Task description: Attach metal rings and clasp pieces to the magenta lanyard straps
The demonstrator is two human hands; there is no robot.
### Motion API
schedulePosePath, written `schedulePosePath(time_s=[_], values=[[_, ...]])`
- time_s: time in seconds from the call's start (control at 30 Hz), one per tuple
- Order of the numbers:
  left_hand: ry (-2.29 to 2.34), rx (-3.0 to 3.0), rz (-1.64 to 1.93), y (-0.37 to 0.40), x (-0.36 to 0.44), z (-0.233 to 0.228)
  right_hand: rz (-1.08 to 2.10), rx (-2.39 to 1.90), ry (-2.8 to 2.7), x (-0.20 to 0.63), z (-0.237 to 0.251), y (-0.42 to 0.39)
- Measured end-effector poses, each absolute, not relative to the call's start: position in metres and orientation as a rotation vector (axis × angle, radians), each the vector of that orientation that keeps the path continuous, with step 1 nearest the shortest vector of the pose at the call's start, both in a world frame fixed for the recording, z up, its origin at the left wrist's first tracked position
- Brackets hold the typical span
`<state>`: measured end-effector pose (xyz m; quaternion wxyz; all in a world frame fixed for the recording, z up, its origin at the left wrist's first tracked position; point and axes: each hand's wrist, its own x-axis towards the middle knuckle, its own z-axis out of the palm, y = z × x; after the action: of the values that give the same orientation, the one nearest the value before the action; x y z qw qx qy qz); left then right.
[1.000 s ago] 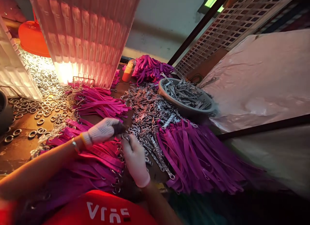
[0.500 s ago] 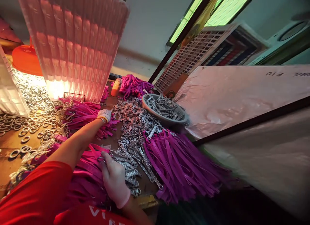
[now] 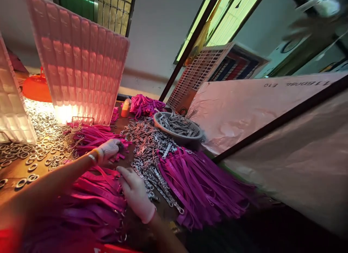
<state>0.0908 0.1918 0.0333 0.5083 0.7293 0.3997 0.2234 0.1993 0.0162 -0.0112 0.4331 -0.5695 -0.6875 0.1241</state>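
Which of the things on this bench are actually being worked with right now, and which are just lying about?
In hand:
left gloved hand on the far magenta strap pile
right gloved hand on the near magenta strap pile, beside the silver metal clasps

Lying about:
grey bowl of metal clips
loose metal rings
orange bottle

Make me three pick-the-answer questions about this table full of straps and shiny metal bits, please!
1. Where is the grey bowl of metal clips?
A. behind the purple straps
B. on the floor
C. in a hand

2. What colour is the small bottle?
A. blue
B. orange
C. black

3. How does the right hand lie?
A. raised in the air
B. inside the bowl
C. flat on the pile of straps and clips

Answers: 1 A, the bowl sits farther back than the straps; 2 B, it is orange beside the lit panel; 3 C, the gloved palm faces down on the pile.
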Motion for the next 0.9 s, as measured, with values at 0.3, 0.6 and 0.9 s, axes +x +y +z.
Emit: schedulePosePath(time_s=[0.3, 0.6, 0.9], values=[[0.842, 1.066, 0.702, 0.089, 0.014, -0.002, 0.297, -1.561, -1.907, 0.185, 0.011, 0.032], [0.967, 1.482, 0.635, 0.083, 0.01, 0.005, -0.021, -1.825, -2.333, 0.176, 0.027, 0.025], [0.998, 1.59, 0.543, 0.081, 0.005, -0.01, 0.203, -1.813, -2.152, 0.174, 0.016, 0.03]])
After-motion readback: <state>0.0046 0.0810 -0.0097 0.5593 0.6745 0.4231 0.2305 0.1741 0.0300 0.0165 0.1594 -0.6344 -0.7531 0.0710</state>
